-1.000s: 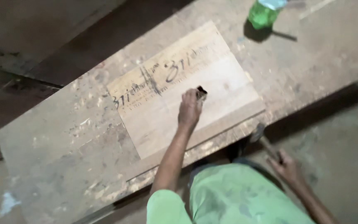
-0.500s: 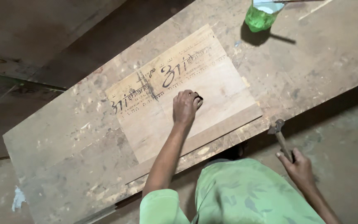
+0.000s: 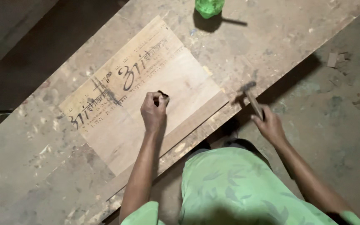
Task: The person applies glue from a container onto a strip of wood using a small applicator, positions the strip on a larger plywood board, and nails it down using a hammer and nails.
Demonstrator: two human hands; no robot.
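Raised since the earlier frame, the right hand (image 3: 270, 124) grips a wooden-handled steel hammer (image 3: 251, 98) over the worn workbench (image 3: 271, 46) edge.
Left hand (image 3: 154, 111) pinches a small dark object (image 3: 162, 96) against the pale marked plywood sheet (image 3: 146, 100).

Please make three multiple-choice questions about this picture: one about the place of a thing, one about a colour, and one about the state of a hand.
1. Where does the bottle stand?
A. On the far part of the workbench, beyond the plywood sheet
B. On the floor
C. On the plywood sheet

2. What colour is the bottle?
A. Red
B. Green
C. White

3. What does the right hand do?
A. Lies flat and empty
B. Grips the handle of a hammer
C. Holds the bottle

Answers:
1 A, it stands on the bench top past the sheet's far edge.
2 B, its body is clear green.
3 B, the fingers close round the handle, while the left hand pinches a small dark object on the sheet.
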